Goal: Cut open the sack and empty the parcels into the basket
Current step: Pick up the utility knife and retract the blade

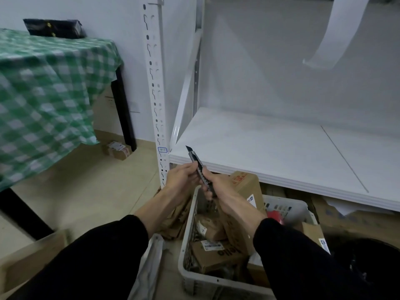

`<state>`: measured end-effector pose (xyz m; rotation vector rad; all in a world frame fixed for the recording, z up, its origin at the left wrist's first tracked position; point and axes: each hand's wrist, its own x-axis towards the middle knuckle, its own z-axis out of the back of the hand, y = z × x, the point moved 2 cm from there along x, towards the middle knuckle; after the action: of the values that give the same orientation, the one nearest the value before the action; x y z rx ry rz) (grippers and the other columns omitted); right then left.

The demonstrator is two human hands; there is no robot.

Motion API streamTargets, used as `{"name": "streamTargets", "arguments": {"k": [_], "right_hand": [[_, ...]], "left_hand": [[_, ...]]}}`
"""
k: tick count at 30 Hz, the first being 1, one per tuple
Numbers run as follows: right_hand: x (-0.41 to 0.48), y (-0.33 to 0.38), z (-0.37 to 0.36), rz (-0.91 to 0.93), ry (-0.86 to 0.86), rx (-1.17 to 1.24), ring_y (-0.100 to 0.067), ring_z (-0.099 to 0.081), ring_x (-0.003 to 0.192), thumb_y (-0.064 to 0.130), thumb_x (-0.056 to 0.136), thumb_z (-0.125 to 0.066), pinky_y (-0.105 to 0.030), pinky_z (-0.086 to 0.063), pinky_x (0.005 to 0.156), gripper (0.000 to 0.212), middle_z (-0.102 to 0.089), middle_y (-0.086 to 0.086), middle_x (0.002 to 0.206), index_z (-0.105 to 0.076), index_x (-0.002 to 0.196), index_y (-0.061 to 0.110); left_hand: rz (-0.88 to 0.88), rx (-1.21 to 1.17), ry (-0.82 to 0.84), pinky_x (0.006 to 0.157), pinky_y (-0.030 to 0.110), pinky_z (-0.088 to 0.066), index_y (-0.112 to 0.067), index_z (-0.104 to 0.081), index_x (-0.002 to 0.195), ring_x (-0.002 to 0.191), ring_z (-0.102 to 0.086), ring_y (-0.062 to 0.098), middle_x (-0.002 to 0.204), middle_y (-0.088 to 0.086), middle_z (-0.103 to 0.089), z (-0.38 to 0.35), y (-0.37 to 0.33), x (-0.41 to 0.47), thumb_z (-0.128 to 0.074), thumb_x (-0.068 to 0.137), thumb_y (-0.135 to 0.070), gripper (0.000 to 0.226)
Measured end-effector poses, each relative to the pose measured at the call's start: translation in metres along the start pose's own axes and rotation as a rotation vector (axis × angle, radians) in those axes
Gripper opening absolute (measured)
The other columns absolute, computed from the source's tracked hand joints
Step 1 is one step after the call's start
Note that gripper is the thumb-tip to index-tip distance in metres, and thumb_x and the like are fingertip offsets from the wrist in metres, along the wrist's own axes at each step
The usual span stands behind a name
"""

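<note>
We've got the fingers of our right hand [219, 188] clenched round the box cutter [195, 161] handle, left hand [181, 179] pinching its body under the bared blade. Just beneath, cardboard parcels [245, 185] fill the white basket [216, 280].

Brown parcels [216, 254] crowd the basket [216, 280], and a tall box [244, 182] at its far rim rises to just under the edge of the white shelf [270, 148]. Above the shelf board is open room. Left of the basket stands the perforated upright [159, 118]; bare floor [97, 180] runs between it and the cloth-draped counter [43, 83].
</note>
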<state>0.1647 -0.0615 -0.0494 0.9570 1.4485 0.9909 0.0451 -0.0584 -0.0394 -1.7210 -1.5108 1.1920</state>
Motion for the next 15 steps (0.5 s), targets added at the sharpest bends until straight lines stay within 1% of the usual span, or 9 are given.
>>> {"name": "streamTargets", "arguments": {"k": [1,3,4,5,8,12,15], "right_hand": [[0.0,-0.001,0.0,-0.004,0.003,-0.007,-0.016,-0.04,0.039,0.04,0.096,-0.057,-0.025,-0.032,0.039,0.042,-0.053,-0.005,0.055,-0.06,0.068,0.009],[0.0,0.0,0.0,0.001,0.02,0.0,-0.015,-0.039,0.039,0.038,0.098,-0.055,-0.025,-0.032,0.04,0.041,-0.051,-0.005,0.056,-0.059,0.069,0.01],[0.0,0.001,-0.001,0.007,0.028,0.008,-0.015,-0.039,0.039,0.037,0.098,-0.053,-0.025,-0.032,0.04,0.04,-0.05,-0.005,0.056,-0.058,0.069,0.01],[0.0,0.001,-0.001,0.011,0.032,0.014,-0.015,-0.039,0.039,0.036,0.099,-0.052,-0.025,-0.032,0.04,0.04,-0.049,-0.005,0.056,-0.057,0.069,0.01],[0.0,0.001,-0.002,0.023,0.035,0.032,-0.015,-0.037,0.039,0.035,0.1,-0.051,-0.025,-0.03,0.041,0.04,-0.047,-0.004,0.055,-0.055,0.068,0.01],[-0.004,-0.002,-0.001,0.039,0.023,0.005,-0.014,-0.036,0.04,0.036,0.1,-0.051,-0.026,-0.03,0.042,0.041,-0.046,-0.003,0.053,-0.055,0.069,0.009],[-0.005,-0.002,0.0,0.043,0.028,-0.004,-0.014,-0.037,0.041,0.037,0.1,-0.05,-0.026,-0.031,0.043,0.041,-0.047,-0.002,0.053,-0.056,0.07,0.009]], "left_hand": [[0.029,0.002,0.026,0.064,0.025,-0.059,0.004,-0.067,0.1,0.076,-0.072,0.02,0.089,0.014,-0.075,0.0,0.002,0.001,-0.052,0.1,-0.009,0.02],[0.061,0.017,0.066,0.076,0.029,-0.058,0.001,-0.063,0.113,0.091,-0.072,0.021,0.107,0.016,-0.073,-0.001,0.005,0.003,-0.046,0.104,-0.016,0.026],[0.064,0.025,0.075,0.081,0.031,-0.056,0.0,-0.062,0.115,0.096,-0.071,0.022,0.111,0.016,-0.072,-0.002,0.006,0.005,-0.044,0.105,-0.018,0.027],[0.057,0.027,0.073,0.083,0.032,-0.056,-0.001,-0.062,0.116,0.097,-0.07,0.023,0.112,0.016,-0.071,-0.002,0.006,0.006,-0.044,0.105,-0.019,0.028],[0.032,0.019,0.053,0.08,0.032,-0.056,-0.001,-0.064,0.113,0.093,-0.07,0.023,0.109,0.017,-0.071,-0.003,0.008,0.008,-0.048,0.103,-0.018,0.025],[0.034,0.031,0.05,0.088,0.036,-0.055,0.0,-0.066,0.11,0.092,-0.069,0.026,0.11,0.019,-0.071,-0.002,0.013,0.008,-0.05,0.102,-0.016,0.023],[0.027,0.041,0.049,0.085,0.033,-0.055,0.0,-0.066,0.111,0.091,-0.069,0.025,0.107,0.017,-0.072,-0.001,0.013,0.007,-0.051,0.101,-0.016,0.025]]}}
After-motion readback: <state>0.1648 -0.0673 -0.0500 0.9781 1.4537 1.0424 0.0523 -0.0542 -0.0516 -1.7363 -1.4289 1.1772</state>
